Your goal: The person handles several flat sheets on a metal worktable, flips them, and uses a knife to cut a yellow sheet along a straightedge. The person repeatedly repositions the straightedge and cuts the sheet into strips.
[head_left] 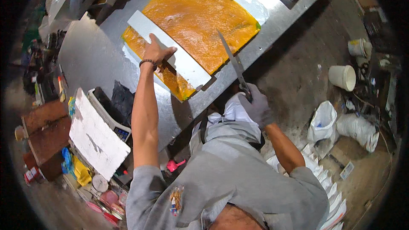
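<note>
An orange-brown, glossy sheet (194,15) lies on a metal table. Across its left part rests a long white strip (187,59), with a narrower piece of orange showing on the strip's left side. My left hand (158,52), bare with a dark beaded bracelet at the wrist, presses on the strip with thumb and index finger spread. In my right hand (257,106), which wears a grey glove, is a long-bladed knife (234,61). Its blade points up and left, with the tip over the sheet's right part. The glove's fingers are wrapped round the handle.
The metal table (272,38) has its near edge running diagonally before me. At left stand a scale (106,110) and a white board (96,134). White buckets (342,78) and a white sack (322,123) stand on the floor at right. A pink scoop (174,165) lies below the table edge.
</note>
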Demonstrator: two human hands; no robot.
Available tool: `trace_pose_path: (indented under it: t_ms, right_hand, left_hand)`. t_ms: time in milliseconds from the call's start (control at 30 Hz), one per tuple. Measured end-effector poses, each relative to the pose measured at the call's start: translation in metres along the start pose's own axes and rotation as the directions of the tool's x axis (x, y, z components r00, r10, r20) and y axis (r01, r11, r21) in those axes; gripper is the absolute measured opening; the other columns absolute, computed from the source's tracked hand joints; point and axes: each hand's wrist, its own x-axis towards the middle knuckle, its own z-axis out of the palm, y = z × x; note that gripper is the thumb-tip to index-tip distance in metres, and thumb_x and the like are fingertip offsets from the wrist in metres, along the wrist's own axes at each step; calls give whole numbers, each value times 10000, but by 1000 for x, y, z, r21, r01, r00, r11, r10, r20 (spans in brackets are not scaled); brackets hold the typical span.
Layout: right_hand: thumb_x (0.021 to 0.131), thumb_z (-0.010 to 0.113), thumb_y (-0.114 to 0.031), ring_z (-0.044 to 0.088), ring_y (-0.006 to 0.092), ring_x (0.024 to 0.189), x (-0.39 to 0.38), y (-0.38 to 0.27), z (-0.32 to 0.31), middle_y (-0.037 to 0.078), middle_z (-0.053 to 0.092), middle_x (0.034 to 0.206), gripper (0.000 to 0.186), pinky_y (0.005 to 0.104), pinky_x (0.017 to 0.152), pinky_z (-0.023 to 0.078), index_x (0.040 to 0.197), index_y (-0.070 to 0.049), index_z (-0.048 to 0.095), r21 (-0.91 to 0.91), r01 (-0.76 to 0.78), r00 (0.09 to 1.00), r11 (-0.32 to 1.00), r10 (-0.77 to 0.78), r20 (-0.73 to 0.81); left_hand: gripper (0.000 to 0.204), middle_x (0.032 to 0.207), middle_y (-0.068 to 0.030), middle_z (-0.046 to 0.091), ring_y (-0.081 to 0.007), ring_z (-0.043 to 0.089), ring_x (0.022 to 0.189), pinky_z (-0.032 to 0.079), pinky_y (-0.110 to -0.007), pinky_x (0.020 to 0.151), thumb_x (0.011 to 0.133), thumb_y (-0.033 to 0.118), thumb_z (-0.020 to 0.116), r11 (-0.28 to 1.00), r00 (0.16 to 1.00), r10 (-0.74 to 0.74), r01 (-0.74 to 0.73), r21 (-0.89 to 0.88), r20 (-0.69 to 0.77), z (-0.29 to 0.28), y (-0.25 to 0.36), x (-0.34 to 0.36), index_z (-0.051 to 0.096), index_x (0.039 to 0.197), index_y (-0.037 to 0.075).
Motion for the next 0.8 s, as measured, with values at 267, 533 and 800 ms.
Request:
trace_pose_path:
  t_ms: [267,533,800]
  right_hand:
    - [880,789,-286,671,222,706,90,-7,70,122,661,777,361,376,641,538,961,8,597,45,204,967,978,-208,144]
    - [815,808,-386,683,284,758,104,-11,84,134,676,784,458,419,710,525,966,-7,601,198,3,954,980,-63,294]
    - [915,749,-170,587,139,522,101,-36,45,45,621,687,232,298,449,464,958,-40,563,340,-176,956,924,77,284]
  left_hand:
    - [1275,1471,-528,269,-582,480,1320,451,-522,1105,802,642,750,936,939,-323,336,106,-121,14,37,1,48,1591,-72]
    - [1193,1484,-512,277,-584,480,1320,445,-520,1113,818,558,731,928,919,-358,370,48,-165,18,26,1,55,1615,-17]
    - [1201,1524,-479,230,-549,563,1249,521,-526,1020,805,592,734,950,910,-311,300,-84,-275,43,51,10,75,1624,13]
